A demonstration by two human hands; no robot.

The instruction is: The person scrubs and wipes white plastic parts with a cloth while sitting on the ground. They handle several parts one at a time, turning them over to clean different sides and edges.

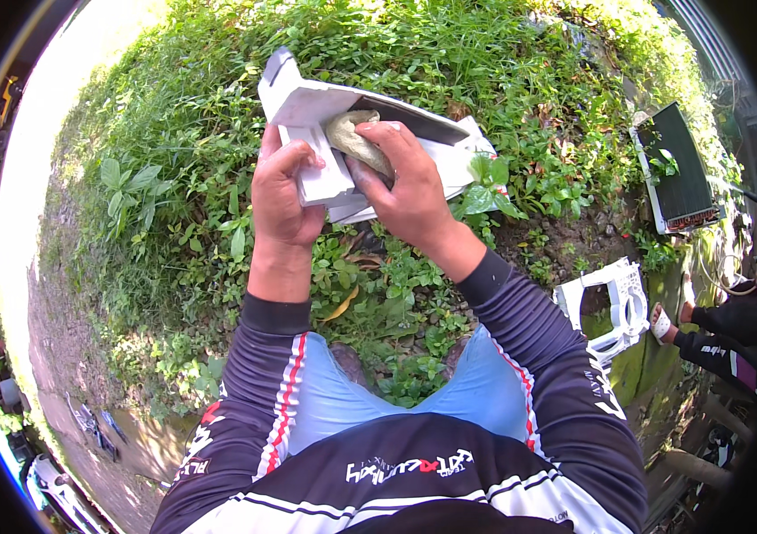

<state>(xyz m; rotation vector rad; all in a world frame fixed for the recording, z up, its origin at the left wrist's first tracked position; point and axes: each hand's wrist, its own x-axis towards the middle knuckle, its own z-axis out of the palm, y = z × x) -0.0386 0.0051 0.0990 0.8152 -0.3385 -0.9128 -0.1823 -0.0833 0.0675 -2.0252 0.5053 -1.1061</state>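
My left hand [286, 198] grips the near left edge of a white plastic casing [306, 105], thumb on top and fingers partly hidden beneath. The casing is tilted and held up over the plants, with a dark strip along its far inner side. Inside it, my right hand [412, 191] pinches a crumpled, pale beige cloth [343, 133], which presses against the casing's inner face. The fingers of my right hand curl over the cloth and its thumb lies along the near side.
Low green plants [192, 133] cover the ground ahead. At the right lies a dark finned panel [674, 165], with a white plastic frame [605, 307] nearer to me. Another person's dark sleeves [725, 322] show beside that frame. A paved strip [67, 311] runs along the left.
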